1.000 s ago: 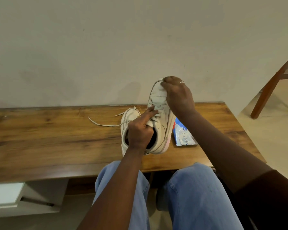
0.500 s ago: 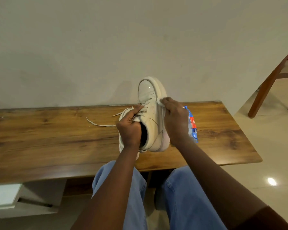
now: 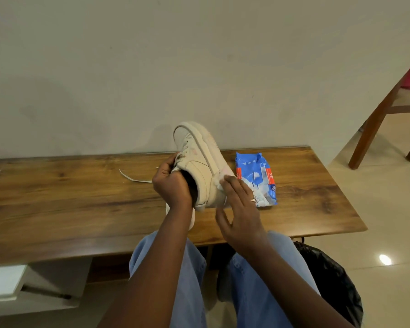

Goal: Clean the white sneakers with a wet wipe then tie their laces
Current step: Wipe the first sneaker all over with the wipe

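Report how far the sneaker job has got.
Done: the wipes pack lies on the bench, and a wipe is out. In hand: the left hand grips one sneaker tilted up while the right hand presses the wipe against its sole edge. Left: the second sneaker, mostly hidden under the left wrist, and tying; a loose lace lies on the bench.

A wooden table (image 3: pixel 57 209) stands against a plain pale wall (image 3: pixel 199 67). Right of the table, a wooden chair (image 3: pixel 376 124) stands on a pale tiled floor (image 3: pixel 376 209), where a light spot (image 3: pixel 385 259) glints. Under the table's left end sits a white box (image 3: pixel 3 282).
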